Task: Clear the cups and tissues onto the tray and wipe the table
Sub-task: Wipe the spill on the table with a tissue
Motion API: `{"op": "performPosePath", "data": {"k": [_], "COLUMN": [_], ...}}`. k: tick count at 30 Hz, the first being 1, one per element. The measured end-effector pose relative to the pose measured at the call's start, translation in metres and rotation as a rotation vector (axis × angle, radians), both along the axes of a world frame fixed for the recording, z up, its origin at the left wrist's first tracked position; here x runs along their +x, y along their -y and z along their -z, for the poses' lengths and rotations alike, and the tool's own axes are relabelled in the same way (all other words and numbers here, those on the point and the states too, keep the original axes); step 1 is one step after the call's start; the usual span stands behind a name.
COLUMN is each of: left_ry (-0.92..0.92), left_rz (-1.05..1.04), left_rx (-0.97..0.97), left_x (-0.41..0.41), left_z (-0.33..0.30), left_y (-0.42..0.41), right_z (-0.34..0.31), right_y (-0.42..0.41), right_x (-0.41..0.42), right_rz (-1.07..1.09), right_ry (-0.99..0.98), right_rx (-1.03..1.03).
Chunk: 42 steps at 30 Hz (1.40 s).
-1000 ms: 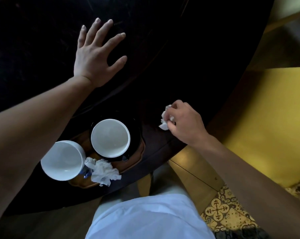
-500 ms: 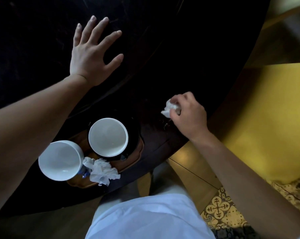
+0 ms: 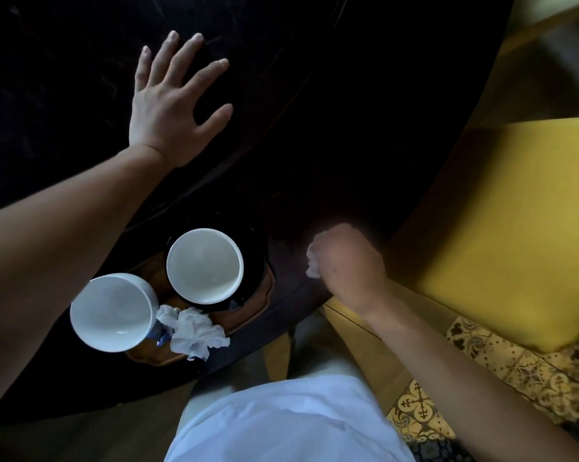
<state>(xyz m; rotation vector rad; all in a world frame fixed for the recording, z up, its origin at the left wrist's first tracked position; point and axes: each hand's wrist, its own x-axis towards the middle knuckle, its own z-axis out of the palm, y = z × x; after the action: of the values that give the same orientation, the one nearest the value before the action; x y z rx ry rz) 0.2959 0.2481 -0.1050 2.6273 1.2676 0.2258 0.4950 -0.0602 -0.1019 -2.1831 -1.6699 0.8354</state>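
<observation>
Two white cups stand on a small wooden tray (image 3: 264, 295) near the table's front edge: one cup (image 3: 204, 265) on a dark saucer, the other cup (image 3: 111, 311) to its left. A crumpled white tissue (image 3: 194, 335) lies on the tray in front of them. My right hand (image 3: 348, 265) is closed around a second white tissue (image 3: 313, 261) and presses it on the dark table (image 3: 314, 111) right of the tray. My left hand (image 3: 171, 101) rests flat on the table farther back, fingers spread, holding nothing.
The dark round table's edge curves from the upper right down to the front. A yellow seat (image 3: 501, 228) stands to the right, over patterned floor tiles (image 3: 531, 371). My white shirt (image 3: 281, 425) fills the bottom centre.
My right hand with the tissue slid away from me along the table, then back toward the front edge. My left hand stayed flat in place.
</observation>
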Motion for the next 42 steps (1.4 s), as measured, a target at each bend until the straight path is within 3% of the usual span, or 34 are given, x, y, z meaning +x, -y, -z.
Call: {"op": "performPosePath", "data": {"k": [9,11,16,20,23,27,31,38,42], "left_ry": [-0.01,-0.017,-0.022,-0.018,-0.011,-0.006,0.0,-0.002,-0.008], "left_rz": [0.006,0.004,-0.001,0.0,0.005,0.004,0.003,0.01,0.013], "left_rx": [0.005,0.006,-0.004,-0.002,0.004,0.012,0.009,0.0,-0.006], "left_x": [-0.001,-0.001,0.0,0.0,0.0,0.001,0.0,-0.001,0.001], "left_z": [0.001,0.001,0.0,0.0,0.001,0.002,0.003,-0.001,-0.001], "left_y": [-0.001,-0.001,-0.001,-0.001,-0.001,-0.002,-0.002,-0.001,-0.001], "right_z": [-0.008,-0.006,-0.004,-0.012,-0.015,-0.011,0.002,-0.002,-0.003], "right_y": [-0.074,-0.077,-0.036,-0.004,-0.019,-0.072,-0.092,-0.014,-0.016], "right_x": [0.062,0.075,0.039,0.005,0.022,0.066,0.056,-0.012,-0.01], "right_rz": [0.277,0.313,0.228,0.062,0.182,0.355,0.298,0.12,0.161], "right_ry": [0.038,0.081,0.088,-0.064,-0.1,-0.004,0.04,-0.059,-0.078], "right_rx": [0.184,0.144,0.01,-0.109,-0.003,0.158,0.085,0.001,0.04]}}
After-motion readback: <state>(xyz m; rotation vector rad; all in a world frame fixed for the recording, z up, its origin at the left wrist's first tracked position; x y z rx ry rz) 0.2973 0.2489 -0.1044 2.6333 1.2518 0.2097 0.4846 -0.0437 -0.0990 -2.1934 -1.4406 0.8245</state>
